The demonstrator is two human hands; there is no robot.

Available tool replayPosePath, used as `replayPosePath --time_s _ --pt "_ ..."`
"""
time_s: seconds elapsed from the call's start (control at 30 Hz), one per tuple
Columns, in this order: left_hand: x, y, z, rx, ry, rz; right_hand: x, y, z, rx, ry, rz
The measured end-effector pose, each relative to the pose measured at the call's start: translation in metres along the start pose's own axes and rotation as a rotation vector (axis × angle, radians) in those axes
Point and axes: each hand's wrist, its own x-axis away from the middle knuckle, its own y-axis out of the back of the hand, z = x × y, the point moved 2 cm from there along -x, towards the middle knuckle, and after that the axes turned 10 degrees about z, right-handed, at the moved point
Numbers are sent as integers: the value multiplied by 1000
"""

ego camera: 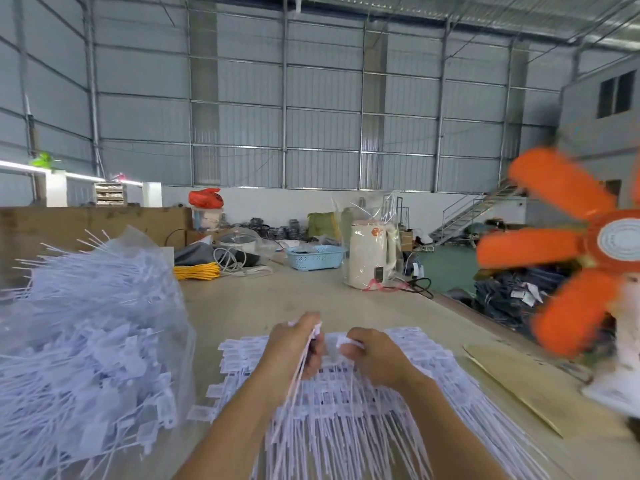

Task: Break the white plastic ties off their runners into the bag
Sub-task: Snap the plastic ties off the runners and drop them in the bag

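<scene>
1. Head view, nearest the viewer: two bare forearms reach forward over a spread of white plastic ties (398, 403) lying on the table (277, 299); tag ends point away, thin tails toward the viewer.
2. Left hand (294, 348): its grip is curled around a small bunch of tie tails, lifted just above the spread.
3. Right hand (377, 355): its grip pinches a white tag between thumb and fingertips, just beside the left hand.
4. To the left, a clear bag (90, 334) bulges with loose white ties, touching the spread's left edge.
5. On the right, a sheet of cardboard (530, 386) lies flat; above it an orange fan (568, 247) is blurred.
6. Farther along the table: a yellow coil (197, 271), a blue basket (316, 257) and a cream kettle (370, 258) wrapped in clear plastic; behind them, a grey metal wall.
</scene>
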Motion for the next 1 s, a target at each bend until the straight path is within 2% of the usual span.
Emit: replayPosePath --time_s 0.1,0.17,0.2,0.27,0.3,0.37,0.43,0.53,0.6,0.67,0.73,0.87,1.0 --pt "20 0 -39 0 -211 -71 -5 -4 5 -4 17 20" --pt "36 15 -63 -78 -328 -173 -5 -8 2 -1 8 28" --pt "45 27 -74 -185 -386 -279 -5 -9 -1 -13 3 32" --pt "63 56 -92 -545 -484 -580 -4 -9 -4 -5 -13 39" --pt "70 73 -99 -752 -508 -721 -4 -9 -3 1 -17 34" --pt "76 113 -105 -1073 -459 -904 -5 -8 -1 3 -18 7" --pt "74 153 -100 -1216 -307 -998 -5 -6 2 -11 -32 -30" --pt "71 187 -71 -1252 8 -1012 -4 -2 3 -59 -63 -72" --pt "69 197 -43 -1342 249 -930 -3 -1 2 -102 -68 -101" --pt "69 201 -27 -1448 373 -852 -3 0 3 -125 -67 -108" --pt "68 199 -29 -1450 366 -844 -3 1 3 -144 -67 -117" --pt "64 171 -56 -1567 324 -928 -1 14 5 -191 -57 -205" --pt "52 161 -80 -1507 374 -807 7 35 9 -353 19 -365"
